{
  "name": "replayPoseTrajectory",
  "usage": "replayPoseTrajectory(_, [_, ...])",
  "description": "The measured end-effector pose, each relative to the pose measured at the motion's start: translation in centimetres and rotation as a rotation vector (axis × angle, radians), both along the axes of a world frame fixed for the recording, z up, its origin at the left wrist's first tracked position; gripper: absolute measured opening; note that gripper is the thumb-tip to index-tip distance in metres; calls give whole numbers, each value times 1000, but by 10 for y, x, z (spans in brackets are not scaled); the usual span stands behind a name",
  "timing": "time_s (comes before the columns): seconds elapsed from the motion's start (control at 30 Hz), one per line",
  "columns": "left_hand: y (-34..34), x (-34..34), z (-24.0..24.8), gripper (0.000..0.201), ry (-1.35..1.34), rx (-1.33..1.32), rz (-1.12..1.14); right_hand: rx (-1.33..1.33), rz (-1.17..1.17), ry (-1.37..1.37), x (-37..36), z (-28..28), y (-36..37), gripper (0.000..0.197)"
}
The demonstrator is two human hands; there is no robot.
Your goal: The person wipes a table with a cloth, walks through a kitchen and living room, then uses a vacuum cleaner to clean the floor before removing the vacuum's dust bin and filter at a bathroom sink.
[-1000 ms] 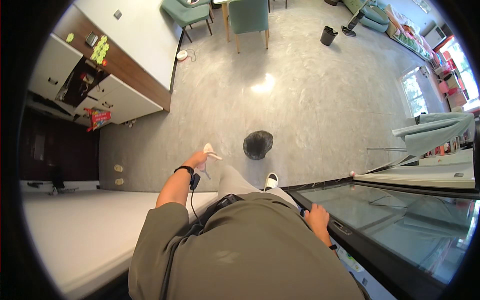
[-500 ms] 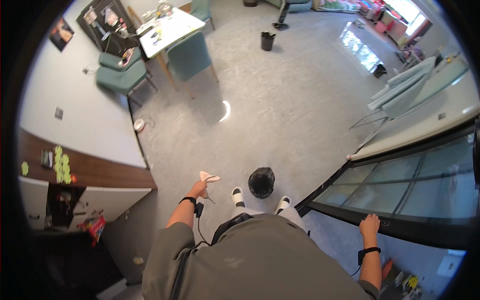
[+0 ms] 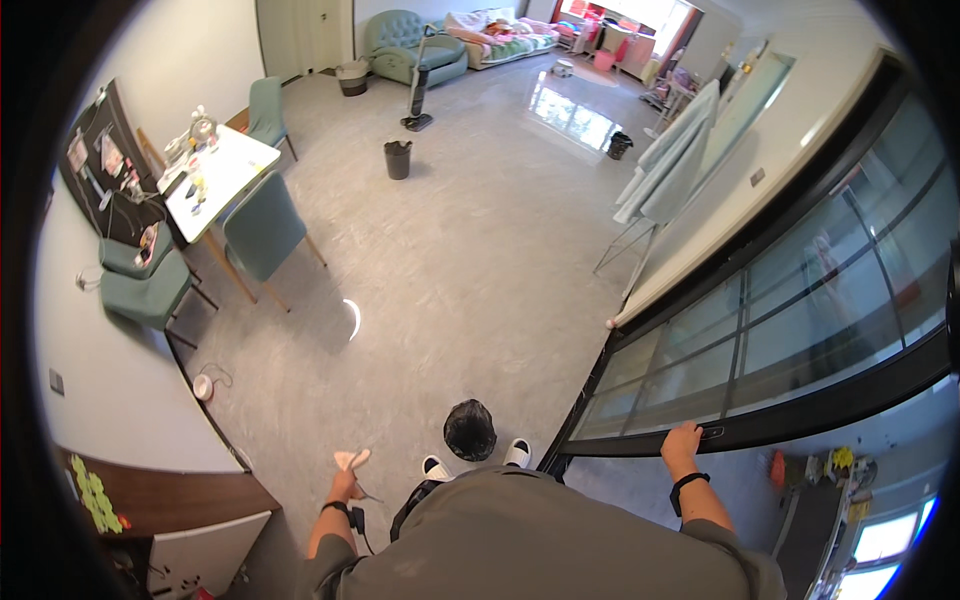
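Observation:
Low at the left, my left hand [image 3: 342,487] is closed around a small pale pink object [image 3: 352,459] with a thin grey strip sticking out; its kind is too small to tell. On the right, my right hand [image 3: 682,443] grips the edge of a black-framed glass door [image 3: 800,335], beside the recessed pull in its frame. In front of my feet stands a bin lined with a black bag [image 3: 470,430], apart from both hands.
A brown-topped cabinet [image 3: 190,500] stands near at left. Beyond it are green chairs [image 3: 265,230] and a cluttered white table [image 3: 235,165]. Farther off stand a dark bin [image 3: 398,160], an upright floor cleaner [image 3: 418,95], a green sofa [image 3: 410,50] and, at right, a draped rack [image 3: 670,160].
My view has tipped up and turned right, so more of the far room shows. Left hand still holds the pink object; right hand stays on the door frame.

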State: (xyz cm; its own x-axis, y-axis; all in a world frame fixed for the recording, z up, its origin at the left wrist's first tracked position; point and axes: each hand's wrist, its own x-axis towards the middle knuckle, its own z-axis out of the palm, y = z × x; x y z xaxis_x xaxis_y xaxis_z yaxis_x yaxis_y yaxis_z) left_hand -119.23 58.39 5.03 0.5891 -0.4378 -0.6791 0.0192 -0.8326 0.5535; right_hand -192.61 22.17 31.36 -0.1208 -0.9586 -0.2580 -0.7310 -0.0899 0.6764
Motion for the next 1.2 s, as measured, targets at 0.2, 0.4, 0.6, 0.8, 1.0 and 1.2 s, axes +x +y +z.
replayPoseTrajectory(0.2, [28, -35, -15, 37, 313, 47, 240, 481, -161, -184, 12, -17, -2, 36])
replayPoseTrajectory(0.4, [22, -41, 25, 27, 400, 5, 245, 499, -280, -310, 25, 8, -88, 45])
replayPoseTrajectory(0.6, [-15, -25, 64, 24, 267, 44, 193, 57, -286, -294, -13, 69, -163, 29])
replayPoseTrajectory(0.8, [-22, -19, 54, 41, 266, -19, 241, -90, -121, -142, -43, 95, -199, 31])
replayPoseTrajectory(1.0, [1, -23, 60, 50, 146, 2, 63, -276, 49, 50, -72, 93, -235, 41])
replayPoseTrajectory(1.2, [3, -24, 65, 46, 134, 73, -82, -260, 20, 59, -69, 79, -222, 38])
